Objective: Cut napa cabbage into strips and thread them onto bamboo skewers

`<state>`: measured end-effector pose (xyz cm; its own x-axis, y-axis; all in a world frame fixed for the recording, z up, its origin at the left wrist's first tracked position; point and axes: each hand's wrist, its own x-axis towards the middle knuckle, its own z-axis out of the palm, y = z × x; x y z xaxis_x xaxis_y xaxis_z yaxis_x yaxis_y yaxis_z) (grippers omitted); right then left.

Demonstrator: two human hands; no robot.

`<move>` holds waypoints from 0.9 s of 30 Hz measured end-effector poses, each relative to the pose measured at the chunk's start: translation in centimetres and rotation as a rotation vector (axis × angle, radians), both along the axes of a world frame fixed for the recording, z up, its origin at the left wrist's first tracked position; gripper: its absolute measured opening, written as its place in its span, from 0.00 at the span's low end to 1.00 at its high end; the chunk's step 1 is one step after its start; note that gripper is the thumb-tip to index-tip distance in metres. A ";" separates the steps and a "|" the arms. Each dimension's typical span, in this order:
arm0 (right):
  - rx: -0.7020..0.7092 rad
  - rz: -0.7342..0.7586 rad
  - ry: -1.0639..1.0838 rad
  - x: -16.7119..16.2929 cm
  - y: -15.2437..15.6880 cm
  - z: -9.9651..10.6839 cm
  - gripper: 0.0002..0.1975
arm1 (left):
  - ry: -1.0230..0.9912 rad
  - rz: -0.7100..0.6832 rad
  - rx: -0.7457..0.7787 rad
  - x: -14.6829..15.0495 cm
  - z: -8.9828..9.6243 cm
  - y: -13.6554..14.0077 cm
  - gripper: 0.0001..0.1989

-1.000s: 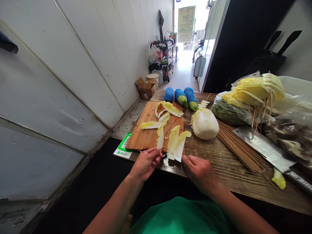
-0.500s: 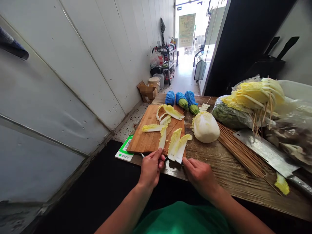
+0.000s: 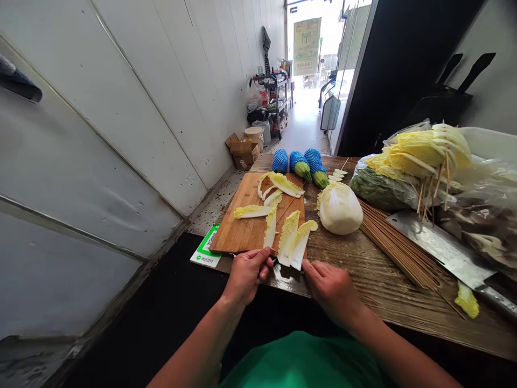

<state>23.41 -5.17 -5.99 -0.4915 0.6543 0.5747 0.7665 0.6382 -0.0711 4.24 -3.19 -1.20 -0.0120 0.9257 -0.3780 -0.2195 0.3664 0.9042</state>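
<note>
My left hand [image 3: 247, 275] is closed, its thumb and fingers pinching the lower end of a narrow napa cabbage leaf strip [image 3: 270, 229]. A thin bamboo skewer [image 3: 273, 250] shows between that hand and two upright leaf pieces [image 3: 288, 238], which seem threaded on it. My right hand [image 3: 329, 283] is closed at the lower right of these pieces, gripping the skewer's other end, mostly hidden by the fingers. Under the leaves lies a wooden cutting board [image 3: 230, 237] with more cut strips [image 3: 252, 211] on it. A napa cabbage head [image 3: 341, 209] sits right of the board.
Bamboo skewers [image 3: 390, 242] and a cleaver [image 3: 440, 248] lie to the right. Skewered cabbage leaves [image 3: 424, 151] rest on bagged vegetables [image 3: 377, 186]. Zucchini in blue netting [image 3: 299, 163] stand behind the board. A green-white card [image 3: 207, 248] is at the left edge.
My left hand has turned slightly, its wrist shifting a little to the left. The right hand and the leaves hold nearly the same place; the view has shifted slightly.
</note>
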 end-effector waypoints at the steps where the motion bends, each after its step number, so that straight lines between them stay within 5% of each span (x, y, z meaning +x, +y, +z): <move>1: 0.003 0.002 0.001 0.0 0.0 0.1 0.11 | 0.008 -0.026 -0.004 0.1 0.0 -0.1 0.14; 13: -0.048 -0.035 0.051 0.0 0.1 0.0 0.13 | -0.001 -0.079 0.006 2.1 0.5 -0.4 0.21; 19: 0.015 -0.004 0.047 -0.2 0.0 0.2 0.13 | 0.079 -0.107 -0.021 2.2 0.2 -0.6 0.17; 27: -0.012 -0.015 0.321 0.2 0.2 0.7 0.12 | 0.282 -0.109 0.238 0.9 1.3 -0.7 0.19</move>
<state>23.61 -4.98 -5.31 -0.2764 0.6680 0.6910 0.7134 0.6244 -0.3183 5.14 -3.89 0.05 0.0189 0.9888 -0.1482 0.0788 0.1463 0.9861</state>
